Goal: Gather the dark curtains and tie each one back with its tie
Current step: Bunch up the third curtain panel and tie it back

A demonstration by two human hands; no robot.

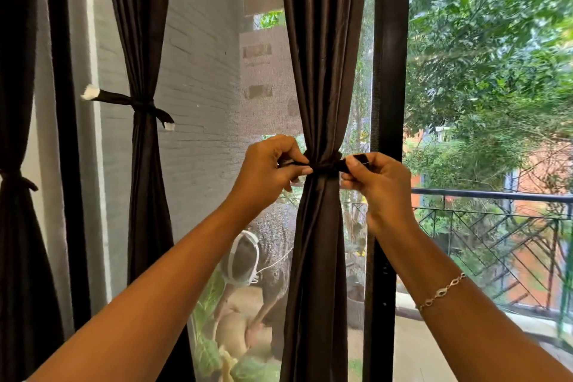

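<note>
Left hand, fingers pinched shut on one end of the dark tie at the 9 o'clock side of the gathered middle curtain. Right hand, likewise closed, thumb and forefinger gripping the other end at the 3 o'clock side; a thin bracelet crosses that wrist. The tie is wrapped around the curtain at waist height and cinches the fabric into a narrow neck, directly between the two hands and just left of the dark door frame. Whether a knot is already formed cannot be told; the crossing is hidden by the fingers and fabric.

Outward, toward 9 o'clock: a second curtain hangs gathered, its tie knotted with white-tipped ends sticking out. At the far 9 o'clock edge, a third curtain is also cinched by a tie. Toward 3 o'clock lies a balcony railing and greenery.

Progress, as judged: two visible curtains appear finished; the middle one is mid-tie, needing its ends pulled tight and released. Curtains beyond view cannot be assessed.
</note>
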